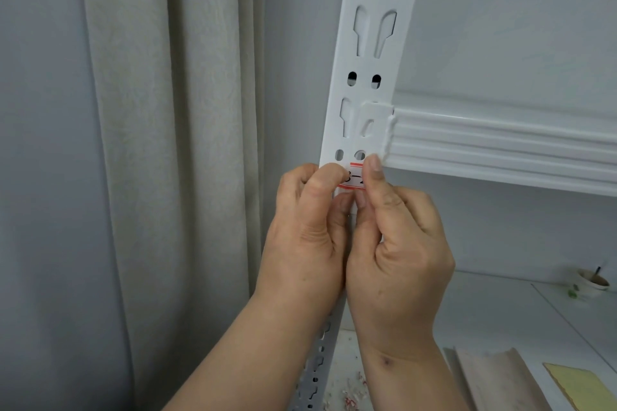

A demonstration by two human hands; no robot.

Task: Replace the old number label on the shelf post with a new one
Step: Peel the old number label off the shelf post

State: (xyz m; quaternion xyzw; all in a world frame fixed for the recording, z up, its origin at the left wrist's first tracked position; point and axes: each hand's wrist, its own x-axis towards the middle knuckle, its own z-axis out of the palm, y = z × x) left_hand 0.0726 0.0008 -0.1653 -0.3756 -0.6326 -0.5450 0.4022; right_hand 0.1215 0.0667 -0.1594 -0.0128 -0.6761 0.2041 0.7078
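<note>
A white perforated shelf post (370,53) runs up the middle of the head view. On it, just below the shelf beam (500,147), lies a white label with red edge lines and black handwriting (355,178), partly covered by fingers. My left hand (307,230) pinches the label's left end between thumb and forefinger. My right hand (397,243) holds the label's right end, its forefinger laid up along that end and the thumb below the label. Only the middle strip of the label shows.
A grey curtain (160,143) hangs left of the post. On the lower shelf (500,310) stand a small white cup (592,282), a pale board (494,377) and a yellow sheet (577,384). Several torn red-and-white scraps (350,392) lie near the post's foot.
</note>
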